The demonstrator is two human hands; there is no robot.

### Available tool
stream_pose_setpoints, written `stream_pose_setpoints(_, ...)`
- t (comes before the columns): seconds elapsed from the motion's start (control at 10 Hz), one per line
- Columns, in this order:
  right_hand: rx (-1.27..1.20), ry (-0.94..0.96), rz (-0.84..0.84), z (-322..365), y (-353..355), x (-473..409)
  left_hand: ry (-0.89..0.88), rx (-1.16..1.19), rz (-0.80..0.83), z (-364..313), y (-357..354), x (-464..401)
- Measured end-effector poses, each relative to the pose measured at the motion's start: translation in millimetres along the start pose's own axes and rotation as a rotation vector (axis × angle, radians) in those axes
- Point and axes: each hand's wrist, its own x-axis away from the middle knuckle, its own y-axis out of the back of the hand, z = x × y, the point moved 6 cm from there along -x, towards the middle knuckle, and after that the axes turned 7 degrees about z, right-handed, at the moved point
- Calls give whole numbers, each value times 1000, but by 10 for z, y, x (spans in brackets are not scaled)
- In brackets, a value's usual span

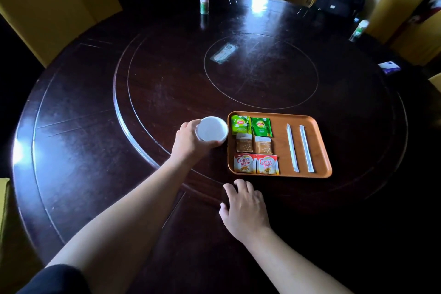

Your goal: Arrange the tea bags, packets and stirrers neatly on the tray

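An orange tray (322, 150) lies on the dark round table. On its left part sit two green tea bags (250, 126), below them two brown sugar packets (254, 144), and below those two Coffee mate packets (256, 164). Two white wrapped stirrers (299, 148) lie side by side on the tray's right part. My left hand (188, 142) grips a white cup (212, 129) standing just left of the tray. My right hand (245, 207) rests flat on the table below the tray, fingers spread, holding nothing.
The dark round table (95, 150) has a raised turntable ring and a card (224, 53) at its centre. A small bottle (204, 3) stands at the far edge, another bottle (359, 30) and a small pack (389, 67) at the right. Yellow chairs (45, 14) surround the table.
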Motion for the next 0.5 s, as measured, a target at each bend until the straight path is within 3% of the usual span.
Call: stream_pose_setpoints(0.5, -19, -20, -36, 3, 2, 39, -29, -67, 54, 94, 31, 108)
